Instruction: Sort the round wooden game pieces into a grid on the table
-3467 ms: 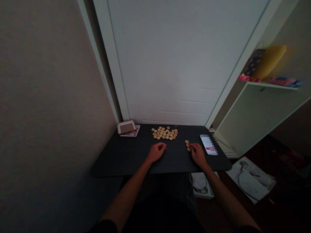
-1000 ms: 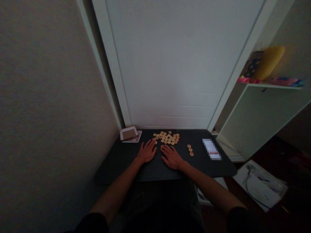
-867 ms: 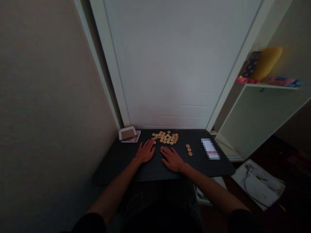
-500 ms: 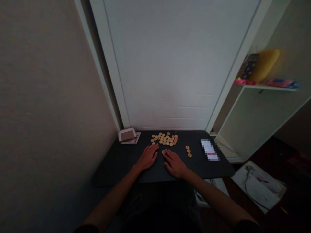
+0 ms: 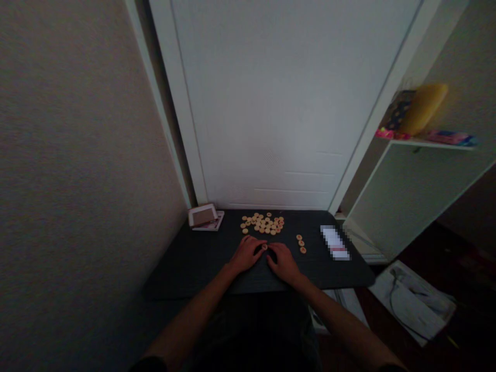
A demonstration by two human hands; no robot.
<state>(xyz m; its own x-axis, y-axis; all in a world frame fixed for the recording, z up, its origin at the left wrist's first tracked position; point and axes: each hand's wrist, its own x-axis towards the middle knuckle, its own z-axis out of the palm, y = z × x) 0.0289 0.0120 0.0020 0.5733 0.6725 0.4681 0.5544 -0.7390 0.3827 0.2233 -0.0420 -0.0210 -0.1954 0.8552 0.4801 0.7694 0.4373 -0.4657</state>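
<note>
Between my two hands is a single round wooden Chinese chess piece (image 5: pixel 264 247), with a dark mark on its face. My left hand (image 5: pixel 247 254) has its thumb and forefinger closed on this piece from the left. My right hand (image 5: pixel 284 262) curves in from the other side, thumb and fingers apart, its fingertips close to the piece; whether they touch it is hard to see. Beyond the hands lies a loose cluster of similar pieces (image 5: pixel 267 223), some showing marks. To the right, a short column of three marked pieces (image 5: pixel 301 243) lies on the dark table (image 5: pixel 194 263).
A small open box (image 5: pixel 203 216) rests on a flat item at the table's back left. A blurred-out phone-like object (image 5: pixel 334 243) lies on the right side. Behind the table stands a white door (image 5: pixel 279 113); a wall (image 5: pixel 77 181) rises at left and a cabinet (image 5: pixel 411 191) at right.
My left hand has moved right and closed on the single piece. That piece has come slightly nearer and to the right. My right hand's fingers have drawn in and curled.
</note>
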